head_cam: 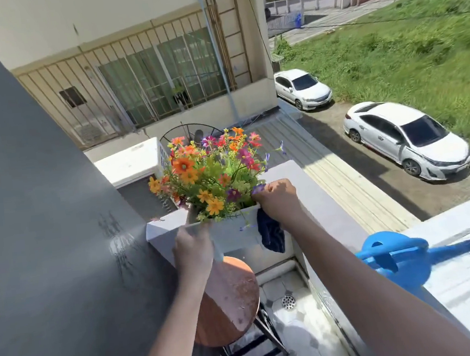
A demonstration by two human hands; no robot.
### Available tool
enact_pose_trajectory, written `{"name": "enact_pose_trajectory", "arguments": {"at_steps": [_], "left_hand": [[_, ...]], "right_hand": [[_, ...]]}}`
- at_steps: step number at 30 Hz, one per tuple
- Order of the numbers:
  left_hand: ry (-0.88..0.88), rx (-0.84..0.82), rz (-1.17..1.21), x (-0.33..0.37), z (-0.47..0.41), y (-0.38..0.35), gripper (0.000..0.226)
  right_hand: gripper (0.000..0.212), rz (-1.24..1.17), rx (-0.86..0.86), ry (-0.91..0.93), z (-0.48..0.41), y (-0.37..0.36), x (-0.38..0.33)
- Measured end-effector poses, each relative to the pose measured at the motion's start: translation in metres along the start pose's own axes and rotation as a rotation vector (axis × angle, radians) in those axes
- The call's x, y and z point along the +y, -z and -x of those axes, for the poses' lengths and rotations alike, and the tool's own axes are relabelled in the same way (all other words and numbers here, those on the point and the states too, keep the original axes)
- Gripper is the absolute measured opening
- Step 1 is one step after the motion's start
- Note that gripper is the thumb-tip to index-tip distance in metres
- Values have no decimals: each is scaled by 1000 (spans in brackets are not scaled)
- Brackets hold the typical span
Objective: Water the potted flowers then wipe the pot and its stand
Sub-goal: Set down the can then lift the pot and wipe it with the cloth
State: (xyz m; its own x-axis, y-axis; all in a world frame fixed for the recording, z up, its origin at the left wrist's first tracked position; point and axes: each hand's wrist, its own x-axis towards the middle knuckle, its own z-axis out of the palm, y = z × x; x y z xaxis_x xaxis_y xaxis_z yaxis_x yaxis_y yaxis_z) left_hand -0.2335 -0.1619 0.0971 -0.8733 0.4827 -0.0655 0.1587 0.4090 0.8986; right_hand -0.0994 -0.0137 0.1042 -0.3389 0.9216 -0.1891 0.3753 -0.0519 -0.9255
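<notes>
white pot (233, 232) of flowers (213, 177) raised above round wooden stand (233, 292), gripped from both sides. left hand (193, 249) clamped on pot's near left corner; right hand (277, 196) closed on right rim, pinching dark blue cloth (272, 236) that hangs down the pot's side. blue can (399, 259) resting on ledge (467, 279), well apart to the right

One head-worn wide-angle view looks forward and down, close over the balcony ledge (309, 188).
</notes>
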Motion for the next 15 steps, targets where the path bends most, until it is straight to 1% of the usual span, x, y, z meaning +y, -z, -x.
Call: {"name": "enact_pose_trajectory", "arguments": {"at_steps": [2, 4, 5, 7, 9, 10, 11, 12, 13, 14, 15], "left_hand": [[71, -121, 45, 1, 12, -15, 94], [130, -189, 119, 7, 22, -28, 110], [146, -188, 143, 11, 25, -33, 114], [184, -149, 165, 16, 24, -40, 117], [227, -120, 197, 23, 21, -39, 117], [223, -128, 184, 22, 17, -38, 110], [195, -143, 163, 25, 17, -35, 90], [148, -159, 132, 25, 18, -33, 63], [116, -175, 114, 27, 20, -32, 45], [94, -190, 98, 29, 23, -31, 42], [96, -196, 85, 30, 25, -30, 45]], "right_hand": [[26, 17, 74, 55, 3, -5, 0], [27, 25, 94, 70, 9, -11, -2], [26, -13, 104, 60, 12, -15, -2], [42, -119, 134, 89, 18, -22, 1], [49, -113, 151, 129, 24, -29, 2], [49, -100, 149, 143, 28, -31, 2], [49, -90, 145, 153, 30, -33, 1], [48, -85, 141, 162, 32, -34, 0], [47, -80, 142, 171, 35, -34, 0], [46, -79, 148, 184, 37, -35, 0], [45, -84, 160, 191, 39, -35, 1]]}}
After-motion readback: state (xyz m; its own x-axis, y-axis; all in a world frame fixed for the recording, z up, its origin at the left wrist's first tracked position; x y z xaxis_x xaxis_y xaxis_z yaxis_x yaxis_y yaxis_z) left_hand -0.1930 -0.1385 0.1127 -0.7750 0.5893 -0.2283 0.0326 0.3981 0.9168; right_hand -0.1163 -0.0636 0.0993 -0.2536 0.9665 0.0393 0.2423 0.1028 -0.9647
